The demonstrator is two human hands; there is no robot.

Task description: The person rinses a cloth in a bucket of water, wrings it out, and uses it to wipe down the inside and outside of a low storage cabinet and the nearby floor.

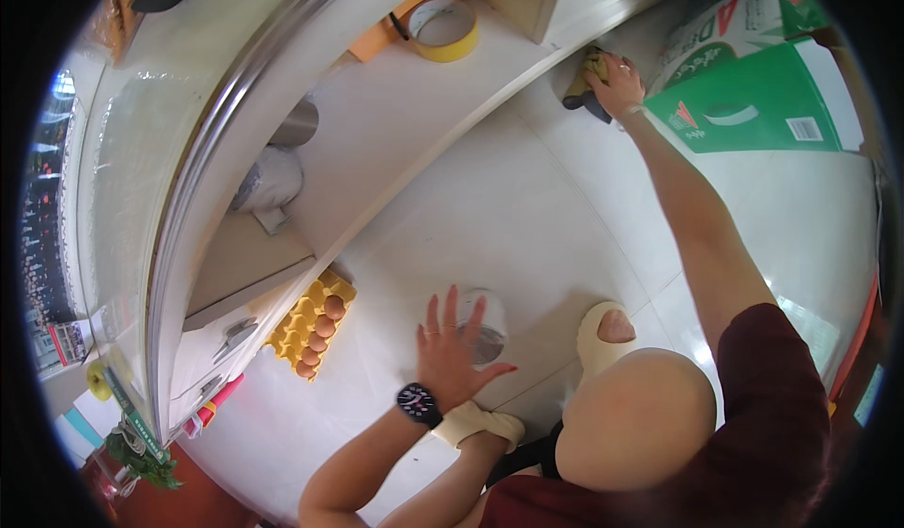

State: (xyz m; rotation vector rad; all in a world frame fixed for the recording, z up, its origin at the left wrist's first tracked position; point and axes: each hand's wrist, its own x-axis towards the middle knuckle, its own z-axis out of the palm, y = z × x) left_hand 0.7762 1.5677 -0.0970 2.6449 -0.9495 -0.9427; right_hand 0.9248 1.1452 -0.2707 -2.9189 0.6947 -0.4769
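Note:
My left hand (455,358), with a black wristwatch (418,406) on its wrist, is spread over a clear round container (487,344) on the tiled floor; whether they touch cannot be told. The hand holds nothing. Far off at the upper right, my right hand (620,83) has its fingers on a yellowish cloth-like item (597,68) beside a dark object (588,103) on the floor. The fingertips are partly hidden, so a firm grip cannot be made out. A yellow egg tray (293,327) with several brown eggs (325,325) lies left of my left hand.
A green carton (763,104) stands right of my right hand. The cabinet's open shelf (381,133) holds a roll of yellow tape (443,30), a metal cylinder (296,124) and a plastic-wrapped item (272,178). A glass-topped counter edge (205,154) curves along the left. My slippered feet are near the container.

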